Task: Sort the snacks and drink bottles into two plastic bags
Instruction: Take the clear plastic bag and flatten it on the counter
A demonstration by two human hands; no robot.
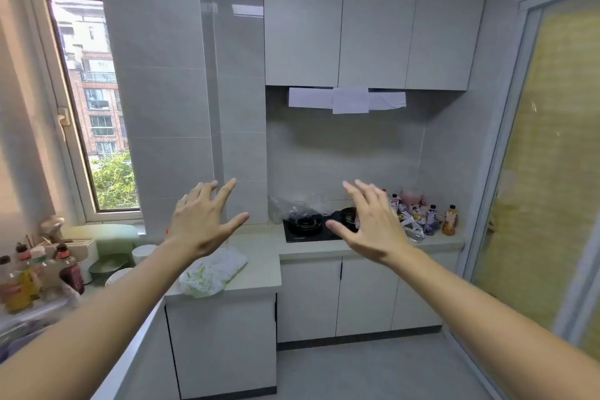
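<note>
both hands are raised in mid-air in front of the kitchen, palms facing away and fingers spread wide, holding nothing. left hand (199, 221) hovers in front of the tiled wall pillar, above a crumpled white plastic bag (211, 271) with green print that lies on the pale countertop (259, 269) near its front edge. right hand (370, 224) hovers in front of the black gas stove (311, 227), partly covering its right burner and a dark pot there.

behind the left burner, against the wall, sits a clear, crinkled plastic bag (292, 204). on the counter to the right of the stove stands a cluster of drink bottles (431, 219) with dark caps, one of them an orange-filled bottle (449, 219) at the far right end. snack packets (410, 221) lie heaped among them, some hidden behind the right hand; their labels are too small to read.

at far left, beside the window (94, 107), a group of condiment bottles (35, 276) stands on another counter, with bowls (110, 265) near them. white wall cabinets (373, 26) hang above the stove.
</note>
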